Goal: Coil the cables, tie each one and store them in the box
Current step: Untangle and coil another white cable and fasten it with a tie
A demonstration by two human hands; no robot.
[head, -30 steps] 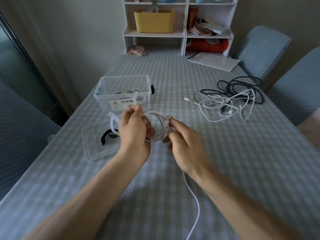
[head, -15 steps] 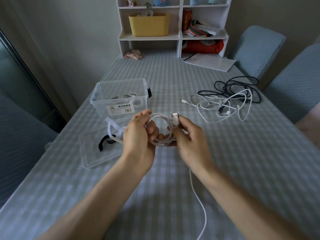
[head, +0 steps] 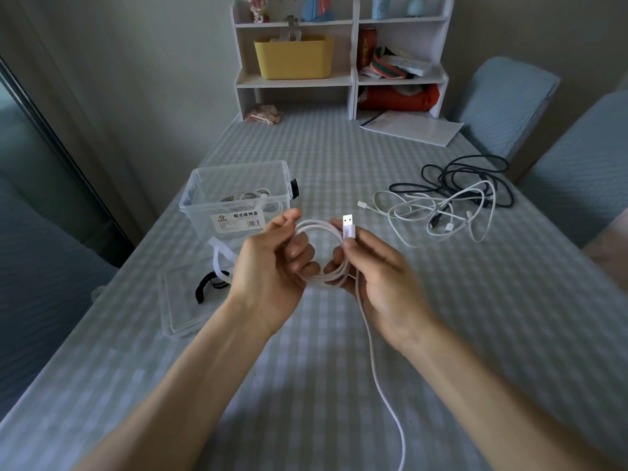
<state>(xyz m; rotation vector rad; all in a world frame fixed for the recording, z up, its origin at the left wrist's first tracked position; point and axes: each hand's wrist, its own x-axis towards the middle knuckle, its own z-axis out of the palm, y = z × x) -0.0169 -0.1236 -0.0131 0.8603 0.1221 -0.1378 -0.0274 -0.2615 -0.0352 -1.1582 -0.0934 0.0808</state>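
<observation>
Coiling a white cable (head: 319, 229), held up over the desk (head: 475, 317) between both hands. Left hand (head: 268, 266) curled round the left side of the loops, thumb on top, fingers (head: 299, 248) tucked through the ring. Right hand (head: 380, 277) pinching the loops together on the right side just under the USB plug (head: 348, 226), which sticks up above the fingertips. A long loose tail (head: 377, 368) hanging from under the right hand, running down toward the near edge and out of view, so a good part left to wind.

Clear box (head: 238, 202) standing open just beyond the left hand, with coiled cables already inside. Lid (head: 180, 307) flat on the desk beside it, carrying white and black ties (head: 212, 283). A tangle of white and black cables (head: 448, 205) well apart to the right, not yet dealt with.

Likely troubles: springy loops bursting open if either grip slackens while reaching for a tie; tail dragging on the cloth and twisting, leaving uneven turns; plug slipping free of the pinch and unwinding the outer loop.
</observation>
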